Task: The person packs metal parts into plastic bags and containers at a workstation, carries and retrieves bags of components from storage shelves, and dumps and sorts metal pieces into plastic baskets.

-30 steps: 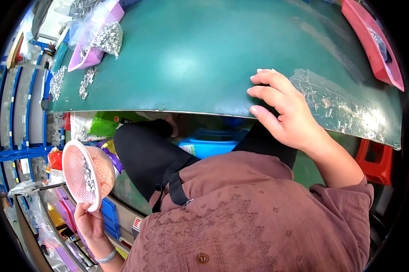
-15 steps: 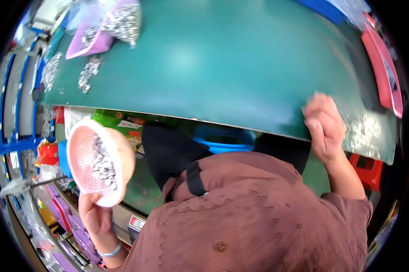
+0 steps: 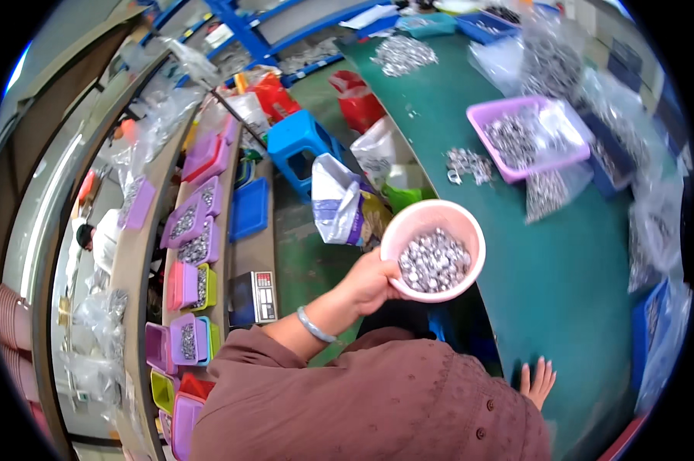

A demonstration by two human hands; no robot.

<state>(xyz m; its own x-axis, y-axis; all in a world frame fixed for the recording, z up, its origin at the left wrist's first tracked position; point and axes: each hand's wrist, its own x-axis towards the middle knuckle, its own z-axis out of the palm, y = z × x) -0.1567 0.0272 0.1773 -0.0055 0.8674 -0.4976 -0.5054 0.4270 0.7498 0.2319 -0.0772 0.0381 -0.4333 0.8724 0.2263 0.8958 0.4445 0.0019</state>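
Note:
My left hand [image 3: 370, 283] grips the rim of a round pink plastic basket [image 3: 474, 230], with the thumb at its edge. Inside lies a heap of small shiny silver metal pieces [image 3: 434, 261], too small to name exactly. The basket is held up beside the edge of a green-topped table [image 3: 508, 284]. Flat on that table, near its front edge, rests my right hand [image 3: 539, 382], fingers spread and holding nothing. A loose cluster of silver pieces [image 3: 468, 165] lies on the table beyond the basket, next to a purple tray [image 3: 516, 175] of similar pieces and a plastic bag.
On the left, shelves carry purple bins [image 3: 184, 223] of metal parts. A weighing scale [image 3: 264, 296] and a blue lid [image 3: 249, 209] are nearer. A blue stool [image 3: 299, 146] and a white sack [image 3: 338, 201] stand on the floor. A person [image 3: 101, 240] is far left.
The view has swung left toward the shelves. The basket, tilted on its side before, is now more level. My right hand, blurred and curled before, now lies flat on the table.

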